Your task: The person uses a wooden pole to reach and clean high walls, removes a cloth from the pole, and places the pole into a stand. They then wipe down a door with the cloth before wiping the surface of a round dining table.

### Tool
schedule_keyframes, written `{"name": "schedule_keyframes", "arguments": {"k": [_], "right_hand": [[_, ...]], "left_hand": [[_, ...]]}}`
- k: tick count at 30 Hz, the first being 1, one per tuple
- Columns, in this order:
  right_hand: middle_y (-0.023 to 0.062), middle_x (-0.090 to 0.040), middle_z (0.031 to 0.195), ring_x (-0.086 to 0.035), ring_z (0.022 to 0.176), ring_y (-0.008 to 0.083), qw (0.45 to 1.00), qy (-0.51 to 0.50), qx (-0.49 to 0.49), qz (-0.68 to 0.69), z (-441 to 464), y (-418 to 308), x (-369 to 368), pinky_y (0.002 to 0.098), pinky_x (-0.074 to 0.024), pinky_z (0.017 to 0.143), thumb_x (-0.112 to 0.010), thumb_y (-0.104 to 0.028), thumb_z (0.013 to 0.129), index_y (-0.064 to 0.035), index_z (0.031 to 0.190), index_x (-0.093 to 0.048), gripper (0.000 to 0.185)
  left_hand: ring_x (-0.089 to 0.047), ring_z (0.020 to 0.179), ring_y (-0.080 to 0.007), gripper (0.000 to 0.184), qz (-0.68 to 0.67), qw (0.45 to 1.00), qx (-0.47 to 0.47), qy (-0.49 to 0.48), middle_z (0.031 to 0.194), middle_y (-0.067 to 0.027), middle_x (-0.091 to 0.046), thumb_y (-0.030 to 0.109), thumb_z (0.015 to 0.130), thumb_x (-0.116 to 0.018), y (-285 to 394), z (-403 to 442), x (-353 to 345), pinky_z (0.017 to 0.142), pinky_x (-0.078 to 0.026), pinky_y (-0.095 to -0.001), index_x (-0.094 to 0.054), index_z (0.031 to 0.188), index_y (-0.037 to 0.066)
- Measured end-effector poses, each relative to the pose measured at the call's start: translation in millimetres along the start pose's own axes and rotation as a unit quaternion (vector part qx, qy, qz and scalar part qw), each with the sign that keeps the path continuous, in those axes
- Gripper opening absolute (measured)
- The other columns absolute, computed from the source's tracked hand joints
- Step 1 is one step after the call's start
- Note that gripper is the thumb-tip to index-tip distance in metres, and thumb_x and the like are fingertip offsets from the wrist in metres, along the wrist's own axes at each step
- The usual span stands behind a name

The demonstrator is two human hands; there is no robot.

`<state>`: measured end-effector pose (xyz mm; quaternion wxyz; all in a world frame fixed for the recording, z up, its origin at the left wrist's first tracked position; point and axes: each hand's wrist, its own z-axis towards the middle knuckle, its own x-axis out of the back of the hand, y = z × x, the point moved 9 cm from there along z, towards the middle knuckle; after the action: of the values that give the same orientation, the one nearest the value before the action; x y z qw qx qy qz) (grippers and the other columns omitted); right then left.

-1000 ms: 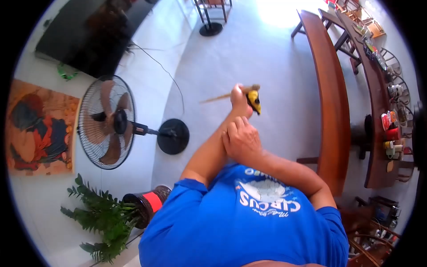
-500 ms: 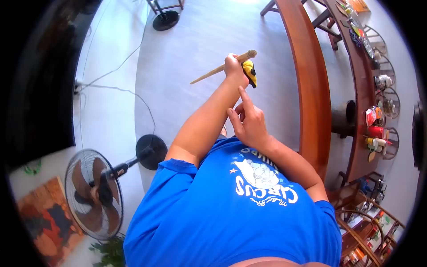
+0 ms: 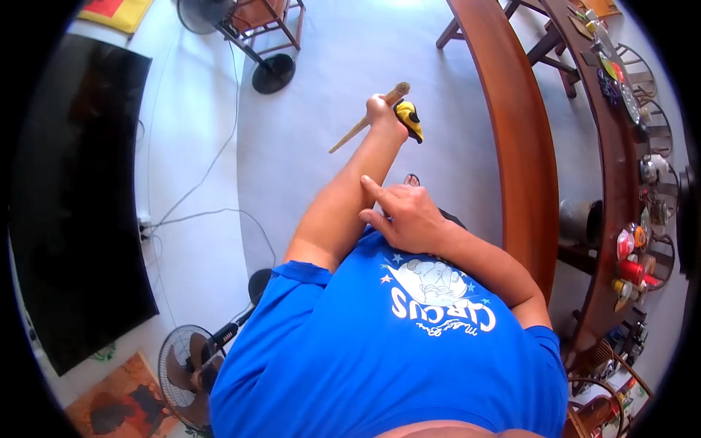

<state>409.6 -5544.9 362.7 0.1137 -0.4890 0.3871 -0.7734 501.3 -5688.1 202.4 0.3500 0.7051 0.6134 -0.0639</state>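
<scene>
My left hand (image 3: pixel 380 111) is stretched out ahead of me, closed round a tapered wooden stick (image 3: pixel 353 134). The stick's thicker end sticks out above the fist and its thin end points down to the left. A yellow and black bundle (image 3: pixel 409 118), perhaps cloth, shows at the palm side of the same hand; its exact kind cannot be made out. My right hand (image 3: pixel 410 217) lies near my chest, with index finger and thumb apart and the other fingers bent. Its index fingertip touches my left forearm (image 3: pixel 343 186). Nothing shows in the right hand.
A long wooden bench (image 3: pixel 522 146) runs along the right, beside a table (image 3: pixel 610 168) with jars and packets. A standing fan (image 3: pixel 191 369) is at lower left, near cables (image 3: pixel 212 212) on the floor. A fan base (image 3: pixel 274 74) and a chair (image 3: pixel 263 16) stand ahead.
My right index finger has slid from near the left wrist back along the forearm towards the elbow. The left hand keeps the stick and bundle. The view has shifted, showing more ahead.
</scene>
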Motion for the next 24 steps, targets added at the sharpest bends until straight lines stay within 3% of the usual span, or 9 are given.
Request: {"name": "schedule_keyframes", "arguments": {"k": [1,5,8,12,15,18,20,23,24], "right_hand": [[0.0201,-0.067,0.076,-0.068,0.07,0.0367,0.998,0.052,0.035,-0.008,21,6,19,0.043,-0.0528,0.064,-0.065,-0.03,0.094,0.0095,0.138,-0.047,0.062],[0.0232,-0.064,0.071,-0.065,0.063,0.0374,0.992,0.076,-0.065,-0.074,93,87,69,0.0469,-0.0518,0.06,-0.062,-0.032,0.095,0.0134,0.141,-0.04,0.068],[0.0242,-0.064,0.071,-0.065,0.063,0.0389,0.988,-0.031,-0.096,-0.115,130,117,62,0.0475,-0.0521,0.06,-0.058,-0.036,0.097,0.0141,0.143,-0.036,0.071],[0.023,-0.067,0.078,-0.068,0.07,0.0359,0.991,-0.059,-0.033,-0.118,173,140,80,0.047,-0.0536,0.071,-0.055,-0.04,0.098,0.0133,0.14,-0.043,0.068],[0.0203,-0.065,0.082,-0.067,0.078,0.0349,0.995,0.016,0.023,-0.093,219,169,116,0.0459,-0.0531,0.077,-0.059,-0.035,0.095,0.0099,0.126,-0.056,0.054],[0.0207,-0.061,0.087,-0.064,0.086,0.0366,0.982,0.139,0.008,-0.126,280,228,170,0.0457,-0.0528,0.08,-0.064,-0.029,0.091,0.0063,0.108,-0.062,0.039],[0.0227,-0.058,0.091,-0.06,0.086,0.0394,0.973,0.184,0.018,-0.14,323,256,201,0.0475,-0.0525,0.077,-0.067,-0.026,0.087,0.0061,0.1,-0.06,0.035],[0.0247,-0.059,0.094,-0.061,0.086,0.041,0.972,0.187,-0.015,-0.144,382,297,223,0.0491,-0.0521,0.074,-0.067,-0.025,0.088,0.0054,0.098,-0.059,0.033],[0.0241,-0.059,0.092,-0.062,0.087,0.0397,0.97,0.18,-0.027,-0.161,399,312,232,0.0484,-0.0528,0.074,-0.066,-0.026,0.089,0.0044,0.094,-0.058,0.032]], "left_hand": [[-0.053,0.081,-0.0208,0.024,-0.003,1.0,0.01,0.006,0.096,-0.0078,-0.056,0.025,0.088,-0.041,13,9,-10,0.074,-0.047,-0.0363,-0.056,0.094,0.006],[-0.052,0.075,-0.0209,0.019,0.011,0.999,-0.042,-0.016,0.087,-0.0072,-0.054,0.023,0.088,-0.042,46,72,-73,0.068,-0.048,-0.0355,-0.053,0.089,0.007],[-0.052,0.072,-0.0212,0.016,-0.009,0.994,-0.082,-0.069,0.083,-0.0074,-0.053,0.021,0.087,-0.043,70,97,-110,0.066,-0.048,-0.037,-0.051,0.086,0.007],[-0.054,0.074,-0.0221,0.013,-0.01,0.992,-0.1,-0.076,0.082,-0.0055,-0.053,0.019,0.089,-0.045,91,158,-154,0.068,-0.051,-0.0387,-0.05,0.087,0.007],[-0.054,0.068,-0.0215,0.018,-0.014,0.997,-0.079,-0.005,0.079,-0.0053,-0.052,0.025,0.09,-0.044,105,191,-187,0.062,-0.05,-0.0366,-0.049,0.081,0.01],[-0.052,0.062,-0.0211,0.024,0.073,0.993,-0.083,-0.043,0.076,-0.0051,-0.052,0.032,0.09,-0.042,120,202,-258,0.058,-0.049,-0.0362,-0.048,0.078,0.012],[-0.053,0.06,-0.0187,0.061,0.071,0.984,-0.076,-0.145,0.079,-0.0033,-0.048,0.045,0.077,-0.087,128,239,-306,0.055,-0.053,-0.0368,-0.038,0.084,0.009],[-0.053,0.061,-0.0195,0.049,0.097,0.985,-0.048,-0.136,0.078,-0.0041,-0.049,0.042,0.079,-0.076,145,286,-357,0.056,-0.053,-0.0367,-0.04,0.083,0.009],[-0.054,0.063,-0.0202,0.035,0.088,0.986,-0.052,-0.132,0.078,-0.0049,-0.051,0.038,0.083,-0.064,152,303,-384,0.057,-0.052,-0.0371,-0.043,0.082,0.01]]}}
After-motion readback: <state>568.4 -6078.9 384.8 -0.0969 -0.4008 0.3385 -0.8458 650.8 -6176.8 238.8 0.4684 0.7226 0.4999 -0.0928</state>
